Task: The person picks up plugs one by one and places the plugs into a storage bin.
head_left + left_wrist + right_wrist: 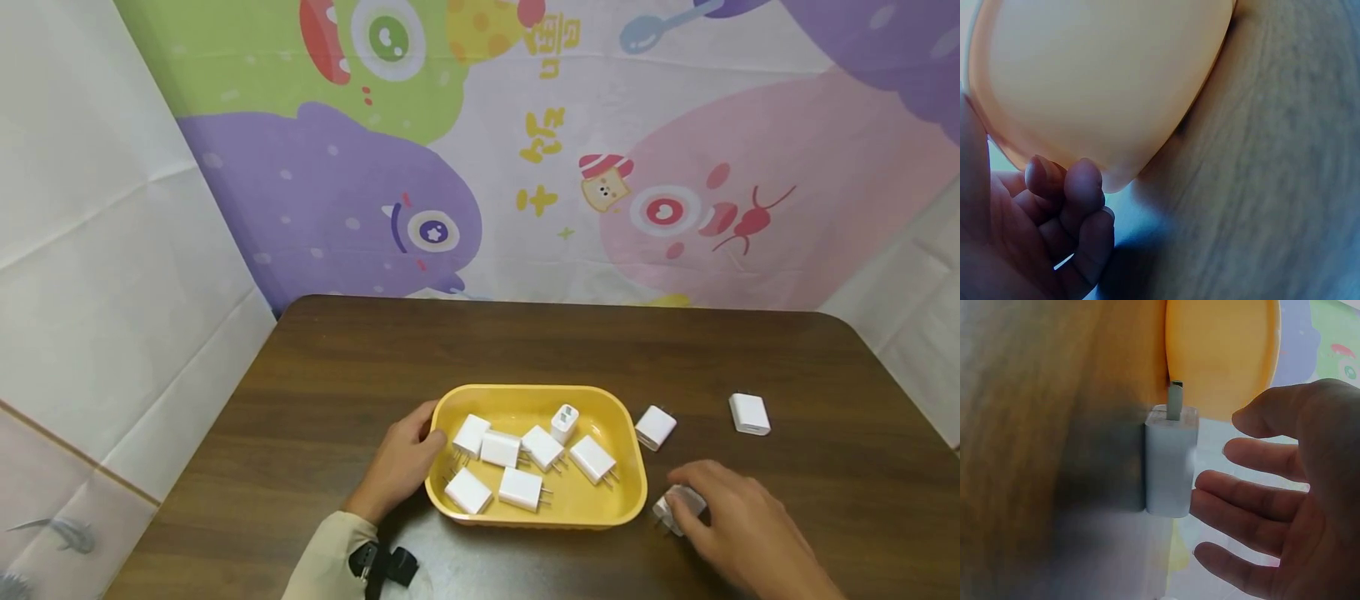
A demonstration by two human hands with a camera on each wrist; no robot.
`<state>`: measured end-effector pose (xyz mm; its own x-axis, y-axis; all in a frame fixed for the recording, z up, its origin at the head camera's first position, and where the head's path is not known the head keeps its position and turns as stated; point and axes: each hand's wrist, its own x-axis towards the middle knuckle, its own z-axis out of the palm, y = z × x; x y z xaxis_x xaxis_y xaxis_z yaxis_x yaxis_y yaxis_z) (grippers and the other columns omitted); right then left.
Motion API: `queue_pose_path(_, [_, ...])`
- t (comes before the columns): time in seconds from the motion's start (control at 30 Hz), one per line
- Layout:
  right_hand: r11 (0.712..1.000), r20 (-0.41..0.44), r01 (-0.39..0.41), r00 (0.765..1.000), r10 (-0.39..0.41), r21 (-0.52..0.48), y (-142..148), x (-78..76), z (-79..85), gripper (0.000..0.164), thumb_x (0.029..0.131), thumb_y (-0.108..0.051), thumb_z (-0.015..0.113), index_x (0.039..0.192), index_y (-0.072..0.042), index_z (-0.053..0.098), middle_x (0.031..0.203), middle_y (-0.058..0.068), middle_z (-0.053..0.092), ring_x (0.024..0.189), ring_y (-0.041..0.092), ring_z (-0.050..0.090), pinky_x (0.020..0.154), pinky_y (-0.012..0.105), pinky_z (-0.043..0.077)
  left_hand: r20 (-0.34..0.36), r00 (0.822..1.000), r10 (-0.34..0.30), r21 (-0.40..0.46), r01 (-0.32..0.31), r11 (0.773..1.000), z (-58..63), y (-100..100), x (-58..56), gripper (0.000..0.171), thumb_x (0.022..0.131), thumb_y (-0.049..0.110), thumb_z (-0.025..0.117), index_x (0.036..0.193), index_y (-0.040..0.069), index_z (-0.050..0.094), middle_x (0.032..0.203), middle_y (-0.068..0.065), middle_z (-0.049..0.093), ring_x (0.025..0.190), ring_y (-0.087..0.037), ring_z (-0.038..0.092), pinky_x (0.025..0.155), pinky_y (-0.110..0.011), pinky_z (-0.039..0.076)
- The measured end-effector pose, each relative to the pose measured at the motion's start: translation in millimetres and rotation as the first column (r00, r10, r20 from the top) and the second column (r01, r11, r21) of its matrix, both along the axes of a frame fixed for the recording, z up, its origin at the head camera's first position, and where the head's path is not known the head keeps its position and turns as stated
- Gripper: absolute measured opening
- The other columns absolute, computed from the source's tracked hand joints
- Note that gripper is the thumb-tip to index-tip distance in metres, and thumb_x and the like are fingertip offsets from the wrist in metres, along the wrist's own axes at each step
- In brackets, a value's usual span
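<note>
A yellow plastic basket (537,523) holds several white plug-in chargers (521,488), lying at various angles with their metal prongs showing. At its left end my left hand (405,457) grips the rim, thumb on top and the other fingers against the outer wall (1104,81). Right of the basket, another white charger (1171,465) lies on the table, its prongs toward the basket in the right wrist view. My right hand (738,521) reaches over this charger with fingers spread and loosely bent, the fingertips (1207,481) close beside it. The hand partly covers the charger in the head view.
One white charger (656,428) lies just off the basket's right end, and another (749,414) farther right. All stand on a dark brown wooden table (360,350). A cartoon-print cloth (525,250) hangs behind the table's far edge, with white sheeting (112,208) at the left.
</note>
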<state>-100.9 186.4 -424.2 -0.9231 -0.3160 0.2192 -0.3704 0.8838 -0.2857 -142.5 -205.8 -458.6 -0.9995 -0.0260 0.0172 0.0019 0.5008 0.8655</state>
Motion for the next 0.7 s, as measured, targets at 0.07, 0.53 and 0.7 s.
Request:
queue_pose_path(0.07, [1.000, 0.030, 0.005, 1.000, -0.006, 0.017, 0, 1.4, -1.2, 0.025, 0.085, -0.026, 0.077, 0.108, -0.017, 0.072, 0.112, 0.001, 0.069, 0.098, 0.028, 0.066, 0.082, 0.058, 0.050, 0.003, 1.000, 0.000, 0.001, 0.000, 1.000, 0.4, 0, -0.2, 0.044, 0.095, 0.015, 0.053, 0.139, 0.016, 0.059, 0.124, -0.003, 0.066, 0.106, -0.018, 0.061, 0.097, -0.046, 0.048])
queue_pose_path(0.53, [0.992, -0.013, -0.091, 0.996, 0.092, 0.084, 4, 3.9, -12.1, 0.037, 0.079, -0.029, 0.084, 0.111, -0.014, 0.073, 0.118, 0.004, 0.064, 0.091, 0.019, 0.065, 0.071, 0.045, 0.055, -0.014, 1.000, -0.007, -0.003, 0.007, 1.000, 0.6, -1, -0.1, 0.042, 0.096, 0.015, 0.053, 0.137, 0.015, 0.061, 0.121, -0.002, 0.067, 0.102, -0.018, 0.061, 0.095, -0.044, 0.049])
queue_pose_path(0.7, [0.995, 0.038, -0.060, 0.998, 0.057, 0.076, 4, 5.9, -12.1, 0.037, 0.080, -0.031, 0.082, 0.112, -0.015, 0.073, 0.120, 0.006, 0.062, 0.095, 0.023, 0.065, 0.075, 0.047, 0.055, -0.006, 1.000, -0.006, -0.006, 0.006, 1.000, 1.2, 0, 0.0, 0.042, 0.095, 0.016, 0.053, 0.137, 0.014, 0.061, 0.121, -0.002, 0.067, 0.102, -0.018, 0.061, 0.096, -0.045, 0.049])
